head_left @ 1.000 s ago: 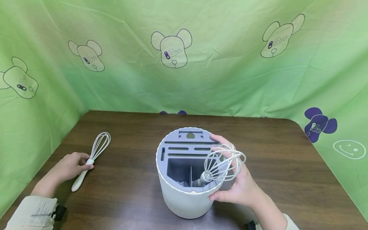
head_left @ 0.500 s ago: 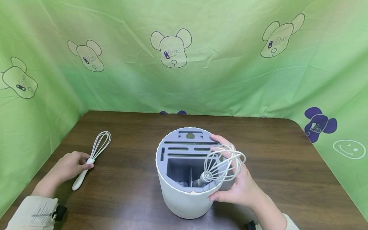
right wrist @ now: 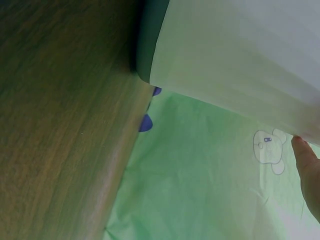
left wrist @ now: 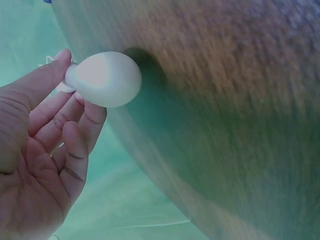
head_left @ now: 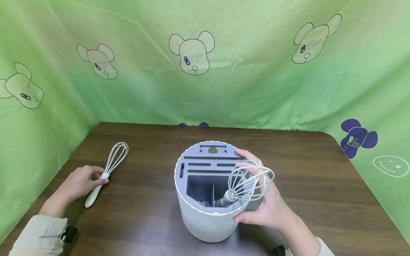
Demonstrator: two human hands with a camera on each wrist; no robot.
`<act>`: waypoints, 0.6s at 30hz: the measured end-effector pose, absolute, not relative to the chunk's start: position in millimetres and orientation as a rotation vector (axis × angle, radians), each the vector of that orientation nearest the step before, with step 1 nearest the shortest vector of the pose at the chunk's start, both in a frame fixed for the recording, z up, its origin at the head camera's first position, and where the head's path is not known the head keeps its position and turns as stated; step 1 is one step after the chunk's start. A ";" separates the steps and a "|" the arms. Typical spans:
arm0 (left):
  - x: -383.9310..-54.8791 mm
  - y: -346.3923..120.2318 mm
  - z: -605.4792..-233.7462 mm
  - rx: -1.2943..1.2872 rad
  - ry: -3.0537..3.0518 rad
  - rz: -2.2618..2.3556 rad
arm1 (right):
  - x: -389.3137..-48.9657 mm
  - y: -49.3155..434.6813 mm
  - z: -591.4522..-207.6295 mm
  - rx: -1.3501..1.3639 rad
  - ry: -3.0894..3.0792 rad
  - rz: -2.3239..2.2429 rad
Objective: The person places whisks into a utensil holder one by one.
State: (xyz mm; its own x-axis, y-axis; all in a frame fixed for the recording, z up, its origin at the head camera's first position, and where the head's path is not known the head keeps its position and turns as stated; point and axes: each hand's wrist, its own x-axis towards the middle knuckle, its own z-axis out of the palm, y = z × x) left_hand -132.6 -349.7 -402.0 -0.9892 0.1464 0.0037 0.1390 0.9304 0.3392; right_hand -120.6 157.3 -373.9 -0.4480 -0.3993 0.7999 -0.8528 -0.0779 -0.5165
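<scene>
At the left of the table, my left hand (head_left: 80,183) pinches a small white whisk (head_left: 98,190) between thumb and fingers near the top of its handle. The wire loops point away from me, and in the left wrist view the rounded handle end (left wrist: 110,80) hangs close over the wood. My right hand (head_left: 267,209) grips the right side of a round white utensil holder (head_left: 208,225), thumb at the front and fingers behind. A larger whisk (head_left: 246,181) leans in the holder's right compartment, wires up, overlapping my fingers in the head view.
The holder's grey top insert (head_left: 198,169) has several narrow slots and a divided front opening. Brown wooden table (head_left: 144,220) surrounds it. A green cloth (head_left: 256,89) with printed bear heads stands along the back and sides.
My left hand has moved slightly right and away from me with the small whisk. The right hand and the holder have stayed in place.
</scene>
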 end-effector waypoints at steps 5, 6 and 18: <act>-132.8 -345.1 -400.9 0.247 3.072 0.547 | -119.9 157.9 -373.7 1.333 -1.824 1.512; -132.9 -344.2 -400.4 0.249 3.074 0.548 | -119.9 157.8 -373.6 1.331 -1.825 1.508; -133.2 -340.6 -395.3 0.286 3.099 0.542 | -120.8 157.0 -373.3 1.347 -1.805 1.509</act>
